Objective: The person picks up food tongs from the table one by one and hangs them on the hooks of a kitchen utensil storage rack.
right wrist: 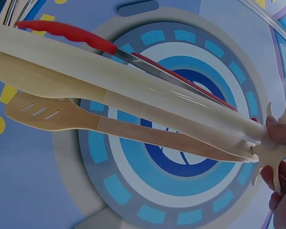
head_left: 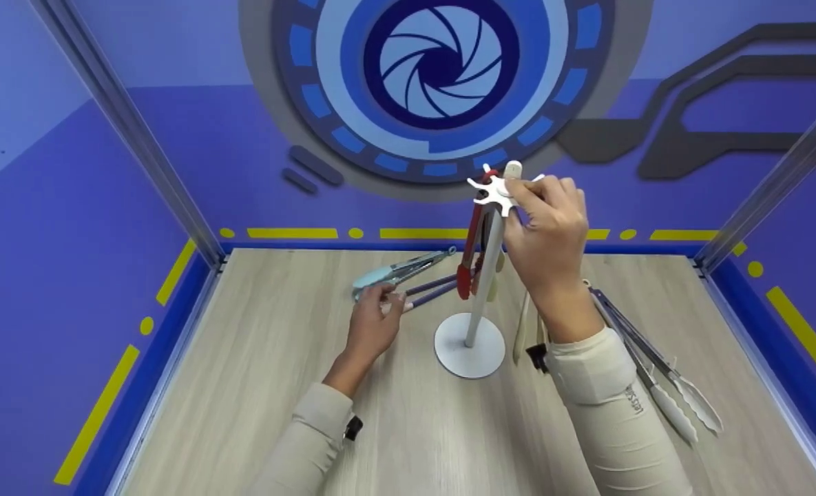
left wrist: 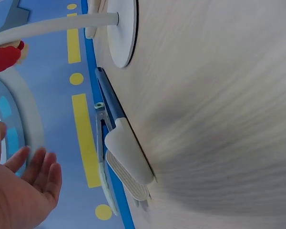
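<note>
A white utensil stand point(head_left: 487, 282) with a round base point(head_left: 469, 358) and a star-shaped hook wheel point(head_left: 496, 194) stands mid-table. My right hand point(head_left: 549, 227) pinches the wheel at the top. From the hooks hang red-handled tongs point(right wrist: 76, 34) and a beige pair point(right wrist: 43, 113) with a slotted head. My left hand point(head_left: 374, 324) hovers with relaxed fingers close to blue-armed tongs point(head_left: 435, 291). In the left wrist view those tongs' white heads point(left wrist: 128, 150) lie apart from the fingers. Light-blue tongs point(head_left: 401, 269) lie just behind them.
To the right lie steel tongs point(head_left: 645, 351) with white scalloped heads. Beige tongs point(head_left: 520, 334) lie beside the stand, partly behind my right wrist. Printed blue panels point(head_left: 187, 158) enclose the wood-grain table point(head_left: 277, 331) at the back and sides.
</note>
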{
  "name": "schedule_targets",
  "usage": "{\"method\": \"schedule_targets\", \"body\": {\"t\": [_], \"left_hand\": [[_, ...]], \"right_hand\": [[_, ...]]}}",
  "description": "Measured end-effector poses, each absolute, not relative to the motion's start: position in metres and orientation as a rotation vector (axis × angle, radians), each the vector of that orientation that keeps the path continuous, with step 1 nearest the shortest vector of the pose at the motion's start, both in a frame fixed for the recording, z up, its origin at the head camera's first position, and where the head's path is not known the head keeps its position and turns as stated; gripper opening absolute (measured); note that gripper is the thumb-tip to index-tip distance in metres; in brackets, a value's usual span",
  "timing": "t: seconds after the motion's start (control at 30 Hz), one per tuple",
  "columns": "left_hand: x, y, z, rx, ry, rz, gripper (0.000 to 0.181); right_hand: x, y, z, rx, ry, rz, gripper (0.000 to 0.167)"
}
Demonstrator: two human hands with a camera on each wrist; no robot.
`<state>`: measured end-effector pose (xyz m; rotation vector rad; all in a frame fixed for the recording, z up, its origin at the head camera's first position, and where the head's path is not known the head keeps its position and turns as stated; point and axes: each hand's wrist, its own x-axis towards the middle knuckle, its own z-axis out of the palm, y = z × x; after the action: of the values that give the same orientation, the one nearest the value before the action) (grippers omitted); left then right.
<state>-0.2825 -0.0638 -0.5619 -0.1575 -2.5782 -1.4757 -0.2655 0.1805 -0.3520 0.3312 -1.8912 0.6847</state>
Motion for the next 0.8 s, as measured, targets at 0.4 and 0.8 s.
{"method": "schedule_targets", "body": {"t": [0.4,0.8], "left_hand": [[-0.352,-0.073,-0.579,-0.127,-2.888,-0.991,0.060],[-0.396,-0.042,-0.590,-0.214,-3.108,-0.352,0.055]], "right_hand": [[-0.267,0.181,-0.353,0.334,-1.879,0.679,0.021],[-0.267,0.177,-0.354,0.325,-1.870,0.673,0.021]]}}
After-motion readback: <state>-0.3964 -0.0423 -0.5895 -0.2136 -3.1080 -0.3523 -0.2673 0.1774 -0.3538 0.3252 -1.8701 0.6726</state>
